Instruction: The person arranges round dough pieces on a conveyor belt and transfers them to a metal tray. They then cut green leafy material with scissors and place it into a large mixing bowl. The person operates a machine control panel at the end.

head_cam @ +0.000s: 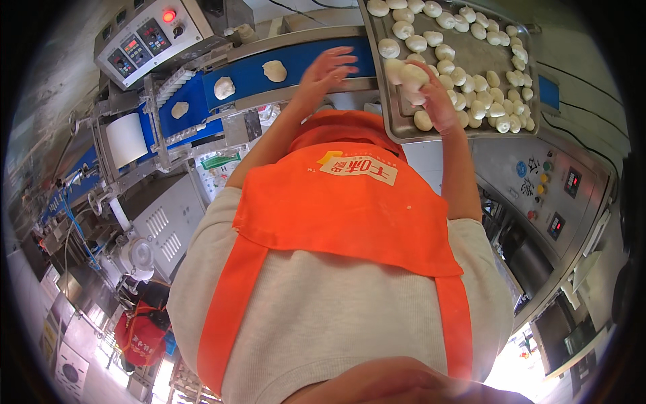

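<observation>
Over the right part of a blue conveyor belt, my left hand hovers with its fingers apart and nothing in them. My right hand holds several dough balls above the near left part of a metal tray. Many rounded white dough pieces lie in the tray, densest at its near right. On the belt to the left of my left hand sit a flattened dough piece and another dough piece; a third dough piece is farther left.
A control box with a lit red lamp stands at the upper left. A white roller and metal frame straddle the belt's left part. At the right is a steel machine panel with buttons. A person in red is at the lower left.
</observation>
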The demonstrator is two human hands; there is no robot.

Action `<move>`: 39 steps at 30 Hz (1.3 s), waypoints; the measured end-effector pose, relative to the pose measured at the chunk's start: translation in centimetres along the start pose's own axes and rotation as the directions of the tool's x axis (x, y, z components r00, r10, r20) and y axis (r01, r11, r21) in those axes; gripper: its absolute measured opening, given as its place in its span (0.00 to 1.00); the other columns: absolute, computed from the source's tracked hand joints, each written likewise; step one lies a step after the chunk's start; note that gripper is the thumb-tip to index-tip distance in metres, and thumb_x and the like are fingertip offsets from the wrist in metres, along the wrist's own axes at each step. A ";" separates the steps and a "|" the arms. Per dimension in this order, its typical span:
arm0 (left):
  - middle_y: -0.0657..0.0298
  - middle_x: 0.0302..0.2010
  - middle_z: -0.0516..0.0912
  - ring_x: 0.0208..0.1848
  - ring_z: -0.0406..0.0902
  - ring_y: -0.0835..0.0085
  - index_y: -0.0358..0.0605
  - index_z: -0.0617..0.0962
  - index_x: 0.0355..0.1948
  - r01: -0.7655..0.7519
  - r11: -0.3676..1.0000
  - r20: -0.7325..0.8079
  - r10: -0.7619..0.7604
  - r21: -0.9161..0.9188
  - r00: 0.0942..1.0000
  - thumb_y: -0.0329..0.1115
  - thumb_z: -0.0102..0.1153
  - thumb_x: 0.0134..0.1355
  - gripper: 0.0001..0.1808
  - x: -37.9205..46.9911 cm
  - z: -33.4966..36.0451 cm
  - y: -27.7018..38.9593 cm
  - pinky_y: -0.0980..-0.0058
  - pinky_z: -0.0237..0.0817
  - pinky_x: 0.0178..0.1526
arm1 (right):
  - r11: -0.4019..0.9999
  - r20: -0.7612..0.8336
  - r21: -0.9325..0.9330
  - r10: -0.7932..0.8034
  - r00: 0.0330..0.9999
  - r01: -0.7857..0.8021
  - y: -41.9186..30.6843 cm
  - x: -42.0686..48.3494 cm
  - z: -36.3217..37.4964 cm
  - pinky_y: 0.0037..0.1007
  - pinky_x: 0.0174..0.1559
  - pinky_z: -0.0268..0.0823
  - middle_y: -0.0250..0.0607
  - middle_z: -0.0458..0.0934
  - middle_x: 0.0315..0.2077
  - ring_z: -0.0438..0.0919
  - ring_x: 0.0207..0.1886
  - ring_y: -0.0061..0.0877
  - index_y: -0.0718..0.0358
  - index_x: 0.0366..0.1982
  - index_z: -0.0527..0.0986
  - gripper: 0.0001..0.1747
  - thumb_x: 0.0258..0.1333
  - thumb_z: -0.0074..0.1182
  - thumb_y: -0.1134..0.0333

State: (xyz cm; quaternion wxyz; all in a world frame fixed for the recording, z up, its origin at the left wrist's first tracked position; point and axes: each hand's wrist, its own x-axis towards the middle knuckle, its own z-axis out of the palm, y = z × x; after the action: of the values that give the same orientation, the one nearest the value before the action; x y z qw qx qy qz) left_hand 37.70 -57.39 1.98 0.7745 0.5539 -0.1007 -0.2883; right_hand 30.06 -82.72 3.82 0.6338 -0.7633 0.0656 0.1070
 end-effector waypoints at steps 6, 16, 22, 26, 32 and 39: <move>0.61 0.47 0.79 0.48 0.79 0.72 0.45 0.74 0.54 0.104 0.994 0.002 -0.104 -0.014 0.995 0.31 0.57 0.64 0.17 1.0 -0.5 -1.2 0.75 0.73 0.48 | 0.957 0.100 0.277 0.062 0.993 -0.088 -0.9 1.8 3.6 0.22 0.39 0.69 0.36 0.76 0.47 0.74 0.44 0.19 0.60 0.57 0.72 0.29 0.49 0.47 0.62; 0.55 0.60 0.75 0.59 0.73 0.58 0.43 0.70 0.49 -0.052 0.404 -0.173 0.500 0.913 0.849 0.30 0.59 0.59 0.18 -0.2 -9.9 -7.8 0.58 0.61 0.59 | 0.670 0.011 -0.686 -0.379 0.925 0.283 3.3 8.2 10.4 0.35 0.44 0.72 0.45 0.76 0.47 0.76 0.44 0.38 0.56 0.61 0.63 0.35 0.53 0.60 0.57; 0.51 0.63 0.68 0.69 0.59 0.51 0.44 0.68 0.59 -0.047 0.192 -0.103 0.700 0.980 0.707 0.30 0.63 0.50 0.33 -1.9 -9.9 -6.0 0.52 0.47 0.69 | 0.547 0.100 -0.807 -0.240 0.966 0.220 3.6 9.4 12.0 0.41 0.52 0.69 0.47 0.76 0.44 0.74 0.48 0.44 0.56 0.61 0.64 0.38 0.47 0.66 0.63; 0.53 0.60 0.72 0.63 0.68 0.52 0.50 0.76 0.51 -0.338 0.291 0.149 0.520 0.895 0.841 0.31 0.67 0.49 0.26 0.1 -6.3 -4.4 0.59 0.62 0.62 | 0.672 0.082 -0.659 -0.381 0.921 0.337 6.7 10.9 12.2 0.40 0.51 0.69 0.46 0.75 0.41 0.74 0.46 0.44 0.58 0.56 0.68 0.33 0.45 0.64 0.67; 0.58 0.48 0.79 0.57 0.72 0.54 0.49 0.78 0.47 -0.052 0.358 -0.117 0.435 0.932 0.893 0.29 0.61 0.55 0.17 0.5 -7.4 -6.1 0.62 0.64 0.57 | 0.497 0.027 -0.831 -0.413 0.910 0.250 2.6 9.2 11.9 0.39 0.49 0.69 0.44 0.73 0.43 0.72 0.49 0.42 0.59 0.46 0.74 0.23 0.43 0.60 0.72; 0.60 0.59 0.73 0.63 0.66 0.59 0.54 0.76 0.54 0.174 0.105 -0.202 0.404 0.979 0.892 0.34 0.63 0.50 0.27 -0.5 -7.9 -5.7 0.54 0.55 0.63 | 0.383 0.019 -0.892 -0.499 0.866 0.240 4.3 8.2 11.9 0.40 0.59 0.66 0.40 0.69 0.59 0.66 0.61 0.45 0.53 0.53 0.73 0.25 0.50 0.58 0.67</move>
State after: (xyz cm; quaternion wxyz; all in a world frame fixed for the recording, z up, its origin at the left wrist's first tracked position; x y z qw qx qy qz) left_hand 39.10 -52.05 -6.01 0.2277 0.9627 -0.1393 0.0452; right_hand 36.08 -71.56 -4.39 0.1489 -0.9775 -0.0913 -0.1186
